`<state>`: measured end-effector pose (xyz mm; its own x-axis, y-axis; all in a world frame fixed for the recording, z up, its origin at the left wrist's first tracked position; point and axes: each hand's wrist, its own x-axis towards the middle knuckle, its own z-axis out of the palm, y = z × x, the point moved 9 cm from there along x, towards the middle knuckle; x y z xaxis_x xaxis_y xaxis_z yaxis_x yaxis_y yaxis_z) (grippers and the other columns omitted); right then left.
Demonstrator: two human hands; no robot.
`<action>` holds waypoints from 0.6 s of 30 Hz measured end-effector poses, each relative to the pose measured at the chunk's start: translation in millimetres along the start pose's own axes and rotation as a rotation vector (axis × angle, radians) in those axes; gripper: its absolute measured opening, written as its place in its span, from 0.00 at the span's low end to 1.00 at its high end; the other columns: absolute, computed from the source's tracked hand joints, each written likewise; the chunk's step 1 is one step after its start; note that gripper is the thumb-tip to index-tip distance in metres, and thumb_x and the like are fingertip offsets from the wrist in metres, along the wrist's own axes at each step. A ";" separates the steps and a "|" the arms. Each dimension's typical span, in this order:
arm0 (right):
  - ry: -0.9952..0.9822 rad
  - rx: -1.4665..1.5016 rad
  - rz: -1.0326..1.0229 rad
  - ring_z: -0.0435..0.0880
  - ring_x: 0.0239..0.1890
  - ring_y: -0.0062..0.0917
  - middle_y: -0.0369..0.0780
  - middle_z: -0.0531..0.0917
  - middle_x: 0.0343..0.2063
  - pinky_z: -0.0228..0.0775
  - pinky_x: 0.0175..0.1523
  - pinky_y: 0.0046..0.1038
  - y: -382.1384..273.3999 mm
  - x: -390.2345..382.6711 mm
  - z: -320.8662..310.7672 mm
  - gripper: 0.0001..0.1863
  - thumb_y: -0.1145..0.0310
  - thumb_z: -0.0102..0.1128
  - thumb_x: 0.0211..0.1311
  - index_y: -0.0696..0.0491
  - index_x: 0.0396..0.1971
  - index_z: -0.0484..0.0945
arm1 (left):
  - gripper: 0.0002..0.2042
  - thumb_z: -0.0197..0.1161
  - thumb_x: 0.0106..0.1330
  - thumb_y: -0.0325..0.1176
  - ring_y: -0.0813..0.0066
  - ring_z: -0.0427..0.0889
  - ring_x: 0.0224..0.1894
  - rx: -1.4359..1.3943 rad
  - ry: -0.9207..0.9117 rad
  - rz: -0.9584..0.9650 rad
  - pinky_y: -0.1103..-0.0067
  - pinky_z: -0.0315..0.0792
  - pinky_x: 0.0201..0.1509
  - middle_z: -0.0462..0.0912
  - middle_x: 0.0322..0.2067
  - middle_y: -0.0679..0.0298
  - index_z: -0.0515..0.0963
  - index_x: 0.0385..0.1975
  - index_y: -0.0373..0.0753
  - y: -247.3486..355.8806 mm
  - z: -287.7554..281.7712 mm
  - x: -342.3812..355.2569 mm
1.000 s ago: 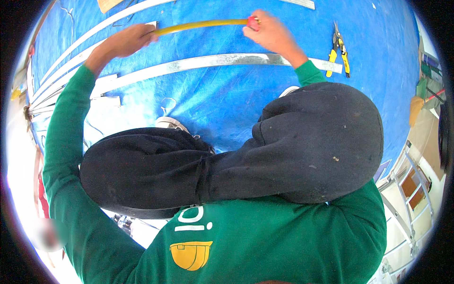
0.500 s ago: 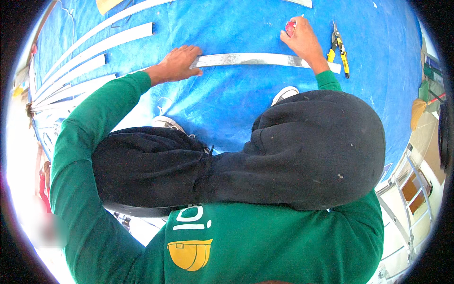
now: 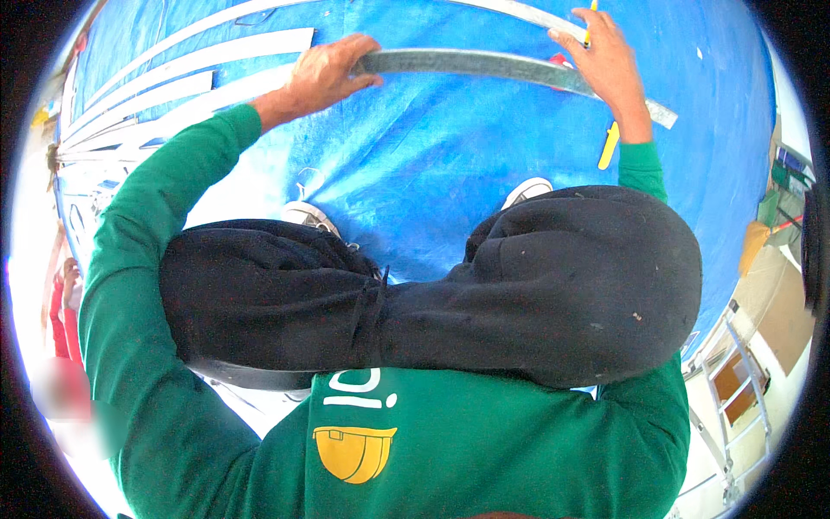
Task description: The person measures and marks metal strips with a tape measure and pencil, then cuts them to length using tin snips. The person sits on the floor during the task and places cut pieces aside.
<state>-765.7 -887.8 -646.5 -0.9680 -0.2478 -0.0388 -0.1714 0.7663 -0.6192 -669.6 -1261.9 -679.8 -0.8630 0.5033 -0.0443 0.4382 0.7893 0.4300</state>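
My left hand (image 3: pixel 333 71) is wrapped over a long grey metal profile (image 3: pixel 471 62), its thumb along the near edge. The profile runs rightward from it, passes beneath my right wrist and ends beyond it in a pale tip. A slim yellow, pencil-like stick (image 3: pixel 589 35) stands between the bent fingers of my right hand (image 3: pixel 608 71). A small red object (image 3: pixel 560 60) shows just behind the profile, mostly hidden by it and by my right hand. Near my right wrist the yellow handle (image 3: pixel 609 145) of snips lies on the blue sheet; the rest of them is covered.
Several white strips (image 3: pixel 251 43) fan out on the blue sheet (image 3: pixel 415 156) at the left. Another long strip (image 3: pixel 510 10) lies at the far side. A ladder (image 3: pixel 739 389) is at the lower right. A person in red (image 3: pixel 65 320) is at the left edge.
Both hands have moved away from me, and the profile has shifted farther off with its surface tilted. The red object seen in my right hand now shows behind the profile. The snips are now mostly covered.
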 end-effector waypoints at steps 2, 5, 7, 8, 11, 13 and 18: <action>0.203 -0.188 -0.246 0.87 0.45 0.37 0.46 0.85 0.50 0.78 0.49 0.38 -53.4 1.8 -30.8 0.24 0.52 0.70 0.72 0.51 0.58 0.81 | 0.25 0.75 0.67 0.51 0.51 0.89 0.43 0.046 0.080 0.028 0.59 0.82 0.45 0.86 0.45 0.57 0.79 0.56 0.42 -1.3 -19.9 9.5; 0.171 -0.113 -0.280 0.84 0.51 0.43 0.48 0.83 0.47 0.77 0.54 0.45 -80.0 -16.9 -32.2 0.23 0.52 0.72 0.69 0.54 0.52 0.81 | 0.26 0.72 0.69 0.55 0.51 0.89 0.43 0.105 0.092 0.027 0.59 0.82 0.45 0.86 0.45 0.56 0.79 0.56 0.43 -4.9 -35.1 21.6; 0.020 -0.036 -0.242 0.84 0.49 0.45 0.49 0.82 0.43 0.76 0.52 0.47 -73.0 -42.6 -3.2 0.19 0.54 0.70 0.70 0.55 0.46 0.80 | 0.27 0.66 0.73 0.59 0.49 0.89 0.42 0.115 0.102 0.054 0.58 0.81 0.43 0.86 0.45 0.53 0.78 0.57 0.42 -5.9 -41.7 29.2; -0.048 -0.019 -0.328 0.84 0.46 0.45 0.49 0.82 0.38 0.76 0.50 0.46 -74.1 -60.1 22.3 0.17 0.56 0.69 0.72 0.56 0.41 0.79 | 0.27 0.65 0.74 0.60 0.48 0.89 0.42 0.122 0.106 0.083 0.57 0.81 0.43 0.86 0.45 0.53 0.77 0.57 0.42 -6.1 -43.4 32.7; -0.119 -0.081 -0.318 0.83 0.46 0.48 0.50 0.82 0.40 0.75 0.52 0.47 -45.8 -92.7 90.7 0.16 0.57 0.68 0.71 0.56 0.39 0.78 | 0.27 0.60 0.77 0.60 0.45 0.88 0.42 0.131 0.016 0.108 0.54 0.79 0.43 0.85 0.45 0.50 0.75 0.58 0.41 -15.2 -36.9 45.4; -0.158 -0.097 -0.190 0.82 0.47 0.51 0.51 0.82 0.42 0.75 0.55 0.49 -19.7 -104.1 124.1 0.19 0.54 0.68 0.70 0.56 0.42 0.79 | 0.27 0.60 0.77 0.60 0.44 0.87 0.42 0.122 -0.030 0.118 0.53 0.79 0.43 0.85 0.46 0.49 0.75 0.58 0.40 -20.1 -30.7 50.4; 0.058 -0.288 0.086 0.81 0.54 0.49 0.52 0.82 0.48 0.73 0.59 0.50 36.4 -143.9 91.1 0.31 0.45 0.72 0.65 0.55 0.58 0.81 | 0.26 0.60 0.78 0.58 0.42 0.87 0.46 0.079 -0.122 0.076 0.54 0.80 0.47 0.85 0.47 0.47 0.74 0.58 0.40 -24.9 -19.1 63.3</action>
<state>-616.0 -878.2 -734.8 -0.9886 -0.1471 -0.0312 -0.1255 0.9215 -0.3674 -740.0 -1256.4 -676.1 -0.7918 0.5978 -0.1254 0.5238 0.7701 0.3641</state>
